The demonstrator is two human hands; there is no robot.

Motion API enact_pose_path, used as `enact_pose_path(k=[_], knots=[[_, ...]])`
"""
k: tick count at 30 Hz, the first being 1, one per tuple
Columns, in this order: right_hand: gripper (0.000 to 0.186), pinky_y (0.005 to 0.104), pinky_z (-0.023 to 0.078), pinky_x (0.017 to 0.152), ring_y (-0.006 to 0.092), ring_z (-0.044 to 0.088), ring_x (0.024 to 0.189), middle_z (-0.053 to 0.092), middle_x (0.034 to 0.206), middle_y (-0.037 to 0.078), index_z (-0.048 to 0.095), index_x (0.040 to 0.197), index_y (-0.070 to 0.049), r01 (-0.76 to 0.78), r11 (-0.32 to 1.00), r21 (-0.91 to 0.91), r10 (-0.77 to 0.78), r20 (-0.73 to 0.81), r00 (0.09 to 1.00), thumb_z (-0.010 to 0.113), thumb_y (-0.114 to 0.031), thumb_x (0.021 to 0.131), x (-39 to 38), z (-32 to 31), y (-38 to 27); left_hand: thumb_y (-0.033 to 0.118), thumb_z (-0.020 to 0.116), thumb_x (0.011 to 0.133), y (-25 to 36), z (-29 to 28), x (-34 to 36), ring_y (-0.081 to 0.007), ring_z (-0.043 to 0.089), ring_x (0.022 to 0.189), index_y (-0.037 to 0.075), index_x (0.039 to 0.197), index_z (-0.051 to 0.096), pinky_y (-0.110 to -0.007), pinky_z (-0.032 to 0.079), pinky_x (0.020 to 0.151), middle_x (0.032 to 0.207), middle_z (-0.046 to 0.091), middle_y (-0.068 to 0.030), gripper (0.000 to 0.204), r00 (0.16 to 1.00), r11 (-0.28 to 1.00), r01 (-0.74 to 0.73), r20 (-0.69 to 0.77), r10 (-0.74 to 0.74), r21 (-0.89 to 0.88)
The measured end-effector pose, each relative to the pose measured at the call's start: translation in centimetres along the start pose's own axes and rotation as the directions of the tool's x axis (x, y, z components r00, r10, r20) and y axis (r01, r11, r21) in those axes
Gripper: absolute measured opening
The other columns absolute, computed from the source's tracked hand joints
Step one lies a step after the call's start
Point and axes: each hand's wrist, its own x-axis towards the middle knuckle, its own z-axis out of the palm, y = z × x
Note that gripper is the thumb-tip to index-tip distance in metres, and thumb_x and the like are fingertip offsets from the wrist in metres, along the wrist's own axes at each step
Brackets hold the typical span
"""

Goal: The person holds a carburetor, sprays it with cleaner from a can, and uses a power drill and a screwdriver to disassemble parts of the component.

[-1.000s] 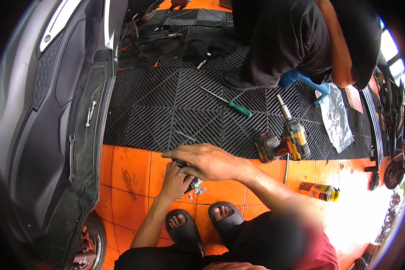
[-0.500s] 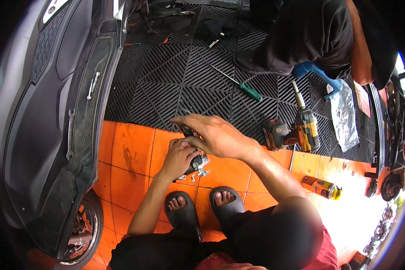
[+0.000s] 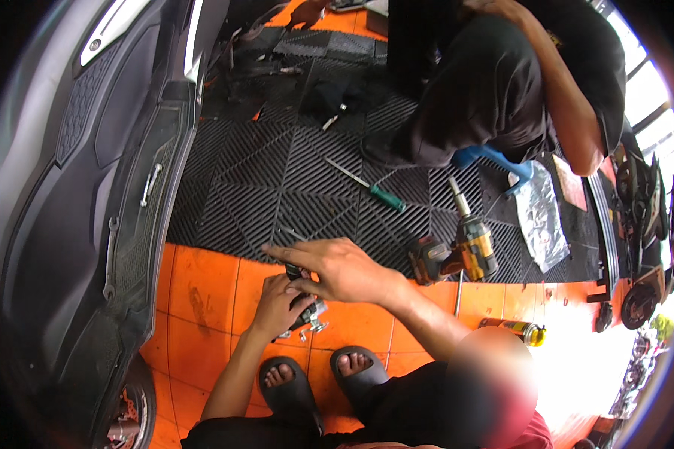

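Low over the orange tiles, in front of my feet, my left hand is wrapped round a small black-and-silver metal part with a lever on its near side. My right hand reaches across above it. Its thumb presses close to the part and its index finger stretches out to the left. A dark piece shows between the two hands, partly hidden by my right fingers; its kind cannot be made out. Just beyond that hand, a thin silver rod shows against the mat.
A scooter fills the left side, with two wrenches on its footboard. On the black ribbed mat lie a green-handled screwdriver, a cordless impact wrench and a plastic bag. Another person sits beyond. A spray can lies right.
My view has tilted up and shifted right, so everything sits lower and further left in it. Both hands keep nearly the same hold; more of the other person shows.
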Motion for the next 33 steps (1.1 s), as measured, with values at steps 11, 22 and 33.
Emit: enact_pose_path(k=[11, 22, 33], knots=[[0.065, 0.0424, 0.053, 0.092, 0.0315, 0.064, 0.111, 0.064, 0.123, 0.017, 0.054, 0.141, -0.006, -0.023, 0.973, -0.230, 0.025, 0.006, 1.000, 0.074, -0.028, 0.085, -0.6, -0.8, -1.9, 0.005, 0.079, 0.078, 1.7, 1.7, -0.6, -0.0332, 0.067, 0.080, 0.002, 0.089, 0.070, -0.042, 0.054, 0.072, 0.083, 0.070, -0.0128, 0.014, 0.952, 0.988, 0.003, -0.303, -0.050, -0.156], [0.059, 0.0425, 0.053, 0.089, 0.0314, 0.064, 0.110, 0.060, 0.129, 0.020, 0.054, 0.139, -0.002, -0.345, 0.884, -0.316, 0.432, 0.272, 0.860, 0.074, -0.019, 0.086, 0.7, -1.4, -3.7, 0.006, 0.080, 0.076, 2.0, 2.7, -1.0, -0.0321, 0.067, 0.079, 0.001, 0.091, 0.069, -0.043, 0.054, 0.071, 0.080, 0.069, -0.0125, 0.019, 0.930, 0.969, 0.086, -0.329, -0.162, -0.233], [0.052, 0.0404, 0.053, 0.082, 0.0290, 0.067, 0.088, 0.070, 0.099, 0.011, 0.063, 0.130, -0.002, -0.084, 0.996, 0.001, 0.084, 0.065, 0.994, 0.076, -0.024, 0.084, -1.4, -0.1, -1.4, 0.014, 0.081, 0.074, 1.6, 3.7, -1.5, -0.0347, 0.064, 0.078, 0.004, 0.090, 0.068, -0.045, 0.052, 0.071, 0.084, 0.067, -0.0122, 0.023, 0.930, 0.992, 0.025, -0.361, -0.068, -0.121]])
